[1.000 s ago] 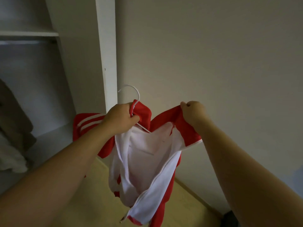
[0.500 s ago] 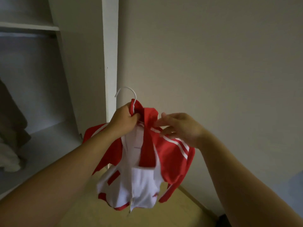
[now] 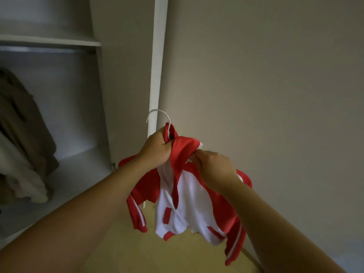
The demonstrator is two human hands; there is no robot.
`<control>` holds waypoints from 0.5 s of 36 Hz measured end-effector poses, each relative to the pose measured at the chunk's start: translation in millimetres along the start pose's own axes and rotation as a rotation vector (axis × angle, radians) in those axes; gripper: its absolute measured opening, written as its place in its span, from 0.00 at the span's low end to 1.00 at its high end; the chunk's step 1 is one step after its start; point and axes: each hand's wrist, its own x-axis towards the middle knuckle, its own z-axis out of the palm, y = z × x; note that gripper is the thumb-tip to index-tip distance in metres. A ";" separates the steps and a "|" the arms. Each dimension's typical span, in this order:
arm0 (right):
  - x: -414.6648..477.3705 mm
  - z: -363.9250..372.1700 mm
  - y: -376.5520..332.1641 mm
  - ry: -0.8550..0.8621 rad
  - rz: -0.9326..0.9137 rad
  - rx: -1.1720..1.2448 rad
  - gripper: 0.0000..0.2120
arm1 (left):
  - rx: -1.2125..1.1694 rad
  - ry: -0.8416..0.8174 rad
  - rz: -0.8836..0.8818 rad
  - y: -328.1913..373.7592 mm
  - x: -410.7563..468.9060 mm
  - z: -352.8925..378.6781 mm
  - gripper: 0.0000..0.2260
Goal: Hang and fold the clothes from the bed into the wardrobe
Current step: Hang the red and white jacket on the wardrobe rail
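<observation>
Both hands grip tight: left hand (image 3: 155, 149) clutches jacket (image 3: 189, 198) collar and hanger (image 3: 160, 120) neck, right hand (image 3: 212, 168) pinches the collar.

The right hand (image 3: 213, 170) has closed its fingers (image 3: 195, 157) on the jacket (image 3: 189, 203) collar.

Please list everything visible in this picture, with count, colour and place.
red and white zip jacket: one, red and white, on the hanger, centre
white wire hanger: one, white, hook above the left hand
open wardrobe: one, white, left
brown hanging garment: one, brown, inside the wardrobe, far left
cream cloth: one, cream, below the brown garment
wall: one, beige, right
floor: one, yellowish, bottom
left hand: grips the hanger's neck and the collar
right hand: pinches the jacket's collar
</observation>
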 end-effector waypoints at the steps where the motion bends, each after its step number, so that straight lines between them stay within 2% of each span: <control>1: 3.9 5.0 -5.4 0.007 -0.004 -0.002 0.17 | 0.009 -0.008 0.006 -4.3 -1.5 -8.4 0.05; 4: 17.5 22.2 -23.7 0.044 0.012 0.003 0.15 | 0.087 -0.047 0.040 -21.8 -4.8 -33.2 0.05; 7: 36.0 40.9 -48.7 0.093 0.093 0.044 0.13 | 0.223 -0.016 0.045 -46.7 -6.6 -60.1 0.04; 9: 48.2 51.8 -66.4 0.111 0.156 0.096 0.12 | 0.354 0.081 0.054 -66.4 -9.1 -78.3 0.11; 12: 69.3 67.2 -89.0 0.094 0.226 0.181 0.14 | 0.518 0.277 0.041 -94.3 -17.7 -102.0 0.13; 15: 93.3 81.4 -111.1 0.093 0.242 0.231 0.16 | 0.481 0.347 0.015 -118.5 -25.8 -113.5 0.09; 18: 118.3 95.7 -134.6 0.105 0.231 0.269 0.17 | 0.389 0.268 -0.076 -134.0 -27.5 -123.2 0.09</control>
